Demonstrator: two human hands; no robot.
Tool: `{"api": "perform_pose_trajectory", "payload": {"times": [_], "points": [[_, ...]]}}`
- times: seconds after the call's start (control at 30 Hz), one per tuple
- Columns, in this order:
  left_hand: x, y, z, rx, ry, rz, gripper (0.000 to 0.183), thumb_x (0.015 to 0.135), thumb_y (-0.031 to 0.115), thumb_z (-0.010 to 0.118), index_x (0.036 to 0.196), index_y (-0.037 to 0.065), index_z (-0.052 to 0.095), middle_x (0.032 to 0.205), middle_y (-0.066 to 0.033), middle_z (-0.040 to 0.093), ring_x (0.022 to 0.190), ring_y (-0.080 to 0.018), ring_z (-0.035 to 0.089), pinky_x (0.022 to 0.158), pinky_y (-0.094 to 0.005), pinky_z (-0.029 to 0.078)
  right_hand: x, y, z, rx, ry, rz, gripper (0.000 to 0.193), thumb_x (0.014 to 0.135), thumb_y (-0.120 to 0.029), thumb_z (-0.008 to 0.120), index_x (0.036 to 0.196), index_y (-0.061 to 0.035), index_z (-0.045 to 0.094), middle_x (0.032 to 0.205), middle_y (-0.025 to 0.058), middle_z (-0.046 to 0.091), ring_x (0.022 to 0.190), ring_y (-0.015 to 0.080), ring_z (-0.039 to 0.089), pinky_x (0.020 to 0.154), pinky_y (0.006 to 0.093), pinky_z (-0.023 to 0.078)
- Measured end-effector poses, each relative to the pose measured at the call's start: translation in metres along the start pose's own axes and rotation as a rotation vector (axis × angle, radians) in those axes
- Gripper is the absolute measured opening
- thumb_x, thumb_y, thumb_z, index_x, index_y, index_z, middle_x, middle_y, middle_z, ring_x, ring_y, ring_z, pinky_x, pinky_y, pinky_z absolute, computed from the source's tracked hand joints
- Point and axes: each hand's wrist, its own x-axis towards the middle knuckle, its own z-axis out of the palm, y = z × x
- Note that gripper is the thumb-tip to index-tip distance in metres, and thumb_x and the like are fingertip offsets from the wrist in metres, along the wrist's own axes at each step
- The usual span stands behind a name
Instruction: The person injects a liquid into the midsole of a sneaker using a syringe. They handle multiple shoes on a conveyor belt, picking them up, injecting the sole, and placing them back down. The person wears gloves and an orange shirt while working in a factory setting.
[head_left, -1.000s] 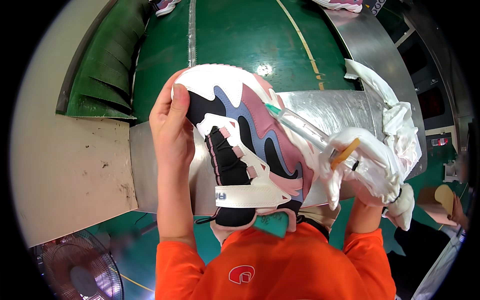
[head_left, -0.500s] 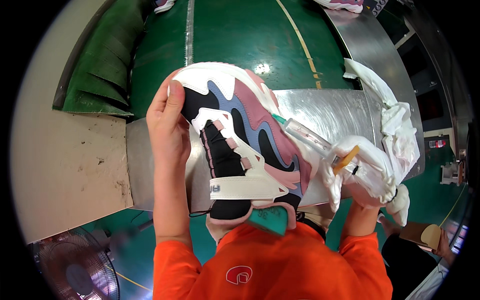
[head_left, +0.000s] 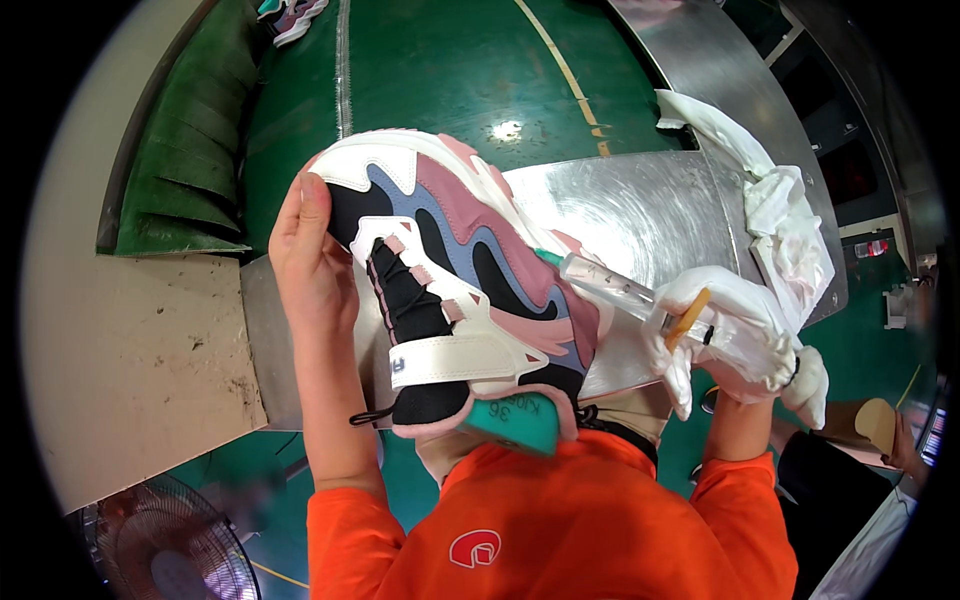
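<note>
My left hand [head_left: 310, 255] is closed round the toe of a sneaker [head_left: 480, 230] in white, mauve, blue and black, thumb on the upper. The sneaker lies on its side with its strap toward me, and a green shoe last [head_left: 512, 422] sticks out of its opening. In a loose white glove, my right hand [head_left: 730, 325] grips a clear syringe [head_left: 615, 285]. Its green tip meets or nearly meets the edge between the sneaker's upper and sole; I cannot tell which. A flat orange-brown stick [head_left: 687, 318] also pokes out between the gloved fingers.
Beyond the metal plate [head_left: 650, 210] runs a green conveyor belt [head_left: 430, 80], with another shoe [head_left: 297, 20] far left. White cloth [head_left: 785, 225] lies along the right rail. A fan [head_left: 165, 545] stands lower left. Another person's hand [head_left: 905, 455] is at the lower right.
The sneaker and both hands appear slightly further left against the shifted view. The syringe tip stays near the sole edge. A shoe at the far right has left the picture.
</note>
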Motion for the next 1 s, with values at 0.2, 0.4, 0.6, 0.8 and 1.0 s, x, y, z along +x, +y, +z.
{"api": "perform_pose_trajectory", "payload": {"times": [0.2,0.4,0.6,0.8,1.0], "points": [[0.001,-0.002,-0.006,-0.011,0.026,-0.054,0.037,0.100,0.025,0.053,0.121,-0.005,0.057,0.112,-0.0100,0.065,0.100,-0.0146,0.063,0.087,-0.0267,0.048,-0.012,-0.003,0.004,0.095,0.106,0.042,0.060,0.089,-0.037,0.058,0.113,0.0169,0.047,0.080,0.0290,0.060,0.047,0.0271,0.059,0.040,0.0295,0.049],[0.002,-0.002,-0.005,-0.022,0.016,-0.059,0.034,0.101,0.026,0.051,0.116,-0.004,0.058,0.110,-0.0106,0.066,0.097,-0.0156,0.065,0.084,-0.0283,0.050,-0.037,-0.001,0.000,0.032,0.253,0.170,0.061,0.087,-0.038,0.060,0.111,0.0182,0.050,0.079,0.0292,0.060,0.057,0.0298,0.062,0.048,0.0323,0.051],[0.005,-0.002,-0.006,-0.010,0.027,-0.125,0.033,0.100,0.029,0.053,0.112,-0.001,0.060,0.108,-0.0090,0.067,0.097,-0.0148,0.065,0.084,-0.0282,0.049,-0.059,0.029,-0.012,0.077,0.260,-0.007,0.065,0.082,-0.040,0.063,0.109,0.0187,0.052,0.079,0.0295,0.060,0.064,0.0327,0.063,0.052,0.0349,0.051],[0.008,-0.005,-0.014,-0.019,0.008,-0.212,0.036,0.101,0.034,0.051,0.111,0.001,0.060,0.106,-0.0071,0.067,0.095,-0.0129,0.064,0.084,-0.0274,0.049,-0.060,0.037,-0.020,0.212,0.188,-0.045,0.078,0.072,-0.042,0.071,0.115,0.0185,0.047,0.085,0.0303,0.059,0.068,0.0331,0.063,0.054,0.0351,0.052],[0.014,-0.009,-0.020,0.036,0.026,-0.262,0.040,0.098,0.042,0.053,0.107,0.004,0.063,0.101,-0.0068,0.069,0.086,-0.0153,0.067,0.076,-0.0292,0.053,-0.067,0.041,-0.023,0.327,0.171,-0.009,0.094,0.061,-0.044,0.078,0.122,0.0182,0.042,0.091,0.0311,0.057,0.072,0.0330,0.063,0.056,0.0349,0.054]]}}
